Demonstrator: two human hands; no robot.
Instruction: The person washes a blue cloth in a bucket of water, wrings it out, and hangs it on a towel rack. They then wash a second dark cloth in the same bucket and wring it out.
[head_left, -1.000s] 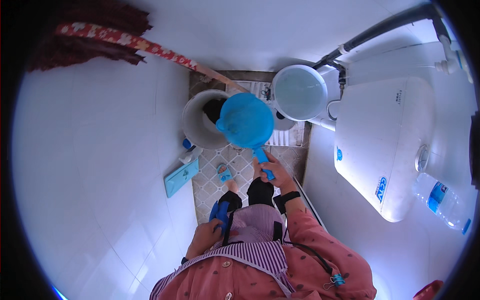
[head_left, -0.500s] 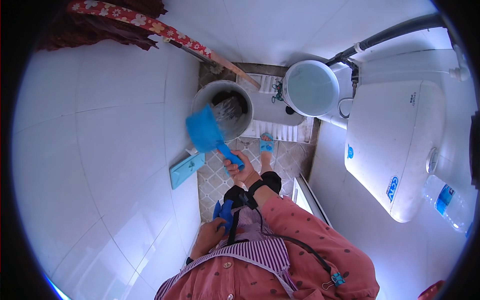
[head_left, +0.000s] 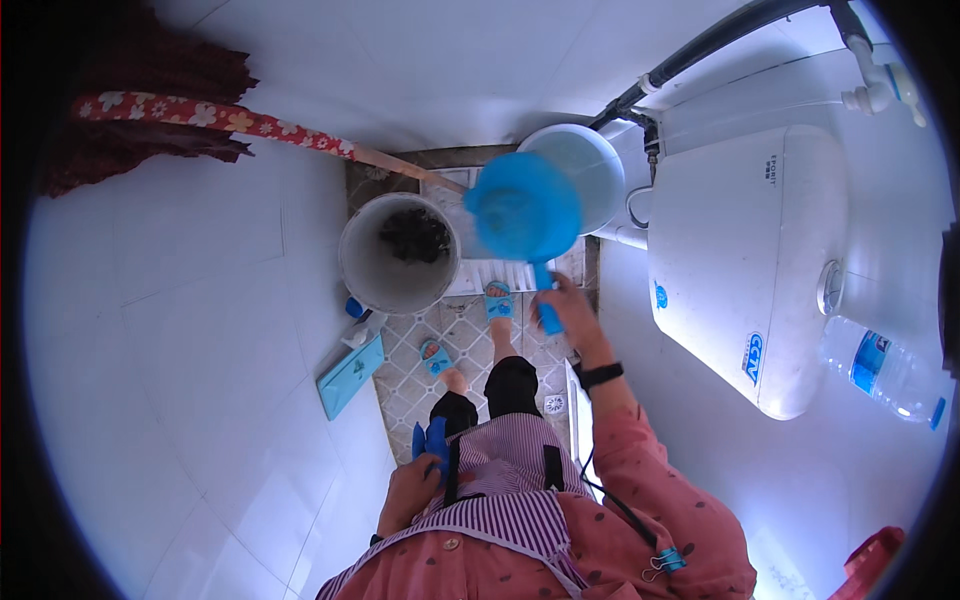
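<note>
In my right hand (head_left: pixel 570 312) is the handle of a blue plastic water dipper (head_left: pixel 528 205), the fingers closed round it. The dipper is slightly blurred and hides part of the white bucket of water (head_left: pixel 598 160) behind it. To its left stands a grey-white bucket (head_left: pixel 362 268) with a dark clump (head_left: pixel 416 236) at the bottom. Low at my waist, my left hand (head_left: pixel 412 487) is closed on blue gloves (head_left: pixel 431 440), against the striped apron (head_left: pixel 520 445).
A wooden handle with a red flowered wrap (head_left: pixel 230 118) slants down to the squat toilet (head_left: pixel 490 278) between the buckets. On the right wall are a white tank (head_left: pixel 745 260), black pipe (head_left: pixel 700 50) and plastic bottle (head_left: pixel 880 368). A turquoise box (head_left: pixel 350 377) is at the left wall.
My right hand has swung the dipper rightward, from over the grey-white bucket to the water bucket's edge. Water was pouring into the grey-white bucket before; none pours now. The left hand keeps the gloves.
</note>
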